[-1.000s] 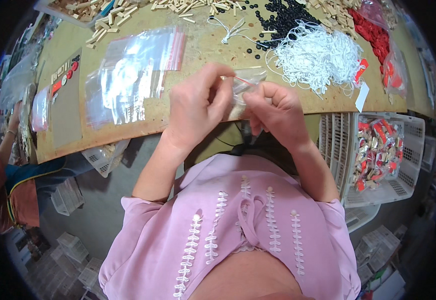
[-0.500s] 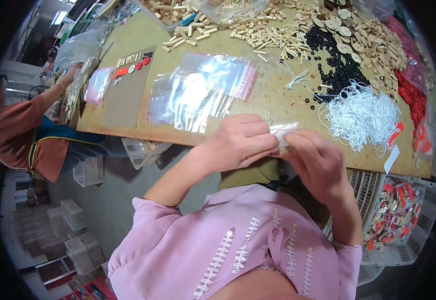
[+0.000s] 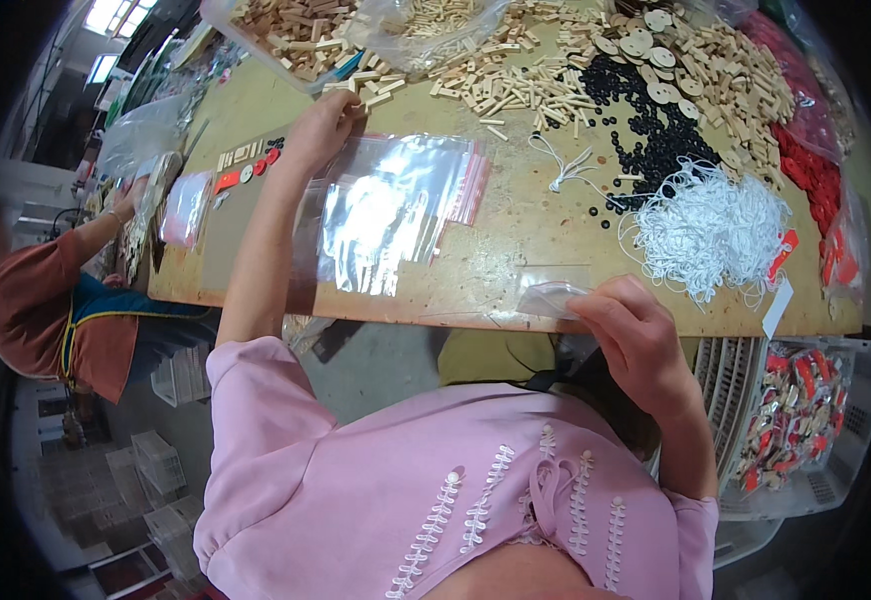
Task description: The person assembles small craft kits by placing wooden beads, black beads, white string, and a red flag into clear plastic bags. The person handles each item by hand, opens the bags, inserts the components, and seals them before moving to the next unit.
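My right hand (image 3: 636,335) pinches the edge of a small transparent plastic bag (image 3: 553,292) at the table's near edge. My left hand (image 3: 322,130) is stretched out to the far side, its fingers curled at the near edge of a heap of small wooden blocks (image 3: 384,88); whatever they grip is hidden. Below that hand lies a spread stack of transparent zip bags (image 3: 386,215) with red-edged openings. Left of my forearm, a brown board (image 3: 231,235) carries a row of wooden pieces, red and pale discs and a red strip.
Black beads (image 3: 646,130), wooden discs (image 3: 661,57) and a tangle of white string (image 3: 711,235) cover the table's right side. A plastic crate (image 3: 831,490) of filled packets stands below right. Another person (image 3: 51,300) works at the left.
My left hand has left the small bag and moved up and left to the wooden blocks. The right hand keeps the bag, which now lies against the table edge.
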### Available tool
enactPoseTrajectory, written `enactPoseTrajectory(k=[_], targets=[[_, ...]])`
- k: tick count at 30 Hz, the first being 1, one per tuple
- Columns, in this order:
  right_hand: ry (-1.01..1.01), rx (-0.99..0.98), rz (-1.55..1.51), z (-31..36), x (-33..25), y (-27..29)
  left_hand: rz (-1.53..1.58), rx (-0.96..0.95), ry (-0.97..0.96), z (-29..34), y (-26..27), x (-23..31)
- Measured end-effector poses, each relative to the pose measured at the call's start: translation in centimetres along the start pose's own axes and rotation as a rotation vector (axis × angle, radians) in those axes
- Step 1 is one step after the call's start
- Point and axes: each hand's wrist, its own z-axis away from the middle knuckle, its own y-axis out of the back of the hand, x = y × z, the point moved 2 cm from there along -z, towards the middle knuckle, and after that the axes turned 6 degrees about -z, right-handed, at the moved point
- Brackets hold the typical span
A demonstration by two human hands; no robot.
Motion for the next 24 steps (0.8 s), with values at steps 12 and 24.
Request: enactPoseTrajectory(k=[12, 24], targets=[[-0.008, 0.046, 0.073, -0.5, -0.1, 0.4, -0.169, 0.024, 0.070, -2.1, -0.3, 2.1], [0.073, 0.009, 0.257, -3.7, -1.3, -1.1, 0.277, -0.275, -0.380, 6.2, 8.1, 26.4]])
